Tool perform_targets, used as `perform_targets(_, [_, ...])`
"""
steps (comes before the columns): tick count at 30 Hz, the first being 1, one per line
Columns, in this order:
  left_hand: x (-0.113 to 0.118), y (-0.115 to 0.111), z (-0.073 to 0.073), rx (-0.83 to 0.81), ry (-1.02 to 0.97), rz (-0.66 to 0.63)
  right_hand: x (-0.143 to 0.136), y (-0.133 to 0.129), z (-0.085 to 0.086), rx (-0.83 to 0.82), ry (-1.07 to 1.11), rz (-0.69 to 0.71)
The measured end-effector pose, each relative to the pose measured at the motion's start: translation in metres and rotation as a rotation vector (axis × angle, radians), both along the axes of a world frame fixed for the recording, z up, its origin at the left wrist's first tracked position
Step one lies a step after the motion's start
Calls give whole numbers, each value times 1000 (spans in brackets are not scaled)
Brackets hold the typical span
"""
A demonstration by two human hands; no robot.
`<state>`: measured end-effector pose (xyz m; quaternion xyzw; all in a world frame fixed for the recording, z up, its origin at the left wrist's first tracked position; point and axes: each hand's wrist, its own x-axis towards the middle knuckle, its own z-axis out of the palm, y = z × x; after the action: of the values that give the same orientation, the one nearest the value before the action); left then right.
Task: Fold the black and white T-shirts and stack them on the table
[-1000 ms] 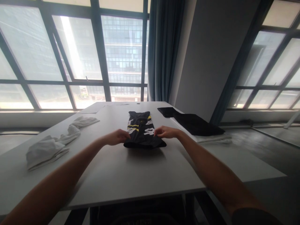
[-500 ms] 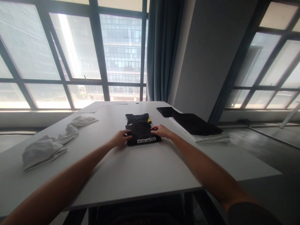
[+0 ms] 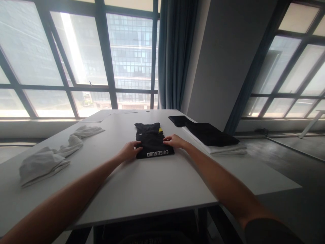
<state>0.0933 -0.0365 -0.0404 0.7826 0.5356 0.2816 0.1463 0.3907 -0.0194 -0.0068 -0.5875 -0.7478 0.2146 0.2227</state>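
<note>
A black garment (image 3: 152, 140), folded into a narrow block, lies on the white table (image 3: 152, 183). White lettering runs along its near edge, and a small yellow patch shows at its upper right. On the garment's left edge rests my left hand (image 3: 130, 151), with thumb and fingers apart on the cloth. My right hand (image 3: 176, 141) touches the right edge, its fingertips on the fabric and slightly spread. Neither hand visibly grips a fold.
A crumpled white cloth (image 3: 43, 166) lies on the left. At the right are folded black cloth (image 3: 212, 133) over white cloth (image 3: 228, 150) and a smaller black piece (image 3: 178, 120). Windows and a curtain (image 3: 172, 54) stand behind the table.
The view has shifted slightly. The far part of the black garment sits a little closer to the near part, with less of a gap between them. Both hands remain at its sides.
</note>
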Motion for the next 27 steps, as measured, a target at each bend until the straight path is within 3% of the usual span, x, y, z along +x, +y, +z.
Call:
perform_targets(5, [2, -1, -3, 46, 80, 41, -8, 5, -9, 79, -104, -5])
perform_targets(8, [1, -1, -4, 57, 118, 34, -10, 5, -6, 91, -119, -38])
perform_targets(13, [-3, 2, -1, 214, 119, -10, -3, 4, -1, 260, -46, -38])
perform_targets(17, [-5, 2, -3, 42, 226, 69, 0, 6, -6, 162, -168, -16])
perform_targets(19, [-4, 0, -3, 59, 258, 90, -1, 6, -8, 162, -233, -10])
perform_targets(23, [3, -8, -3, 237, 281, -53, -10, 1, -9, 307, -323, -21])
perform_targets(27, [13, -13, -3, 94, 358, -241, -27, -4, -16, 290, -332, 118])
